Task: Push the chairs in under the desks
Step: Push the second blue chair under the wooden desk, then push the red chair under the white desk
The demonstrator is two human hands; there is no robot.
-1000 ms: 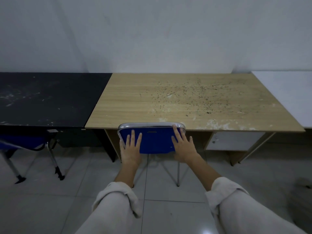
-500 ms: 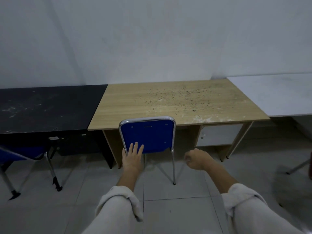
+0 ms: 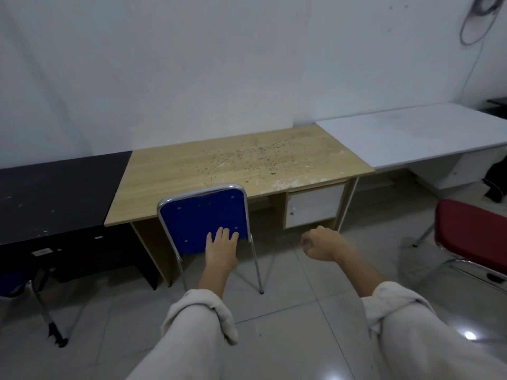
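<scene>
A blue chair (image 3: 197, 218) with a chrome frame stands pushed in under the wooden desk (image 3: 219, 165), its backrest against the desk's front edge. My left hand (image 3: 220, 249) is flat and open in front of the lower right part of the backrest; whether it touches is unclear. My right hand (image 3: 319, 244) hangs in the air to the right of the chair, fingers curled shut, holding nothing. A red chair (image 3: 472, 234) stands out on the floor at the right, away from the white desk (image 3: 411, 133).
A black desk (image 3: 55, 187) stands at the left with another blue chair (image 3: 16, 281) partly under it. The wooden desk has a white drawer unit (image 3: 312, 207). A dark bag (image 3: 498, 182) lies under the white desk. Tiled floor lies between me and the desks.
Both hands came off the blue chair's back; the right one closed and drew away to the right. The view backed off and turned right, bringing the red chair into sight.
</scene>
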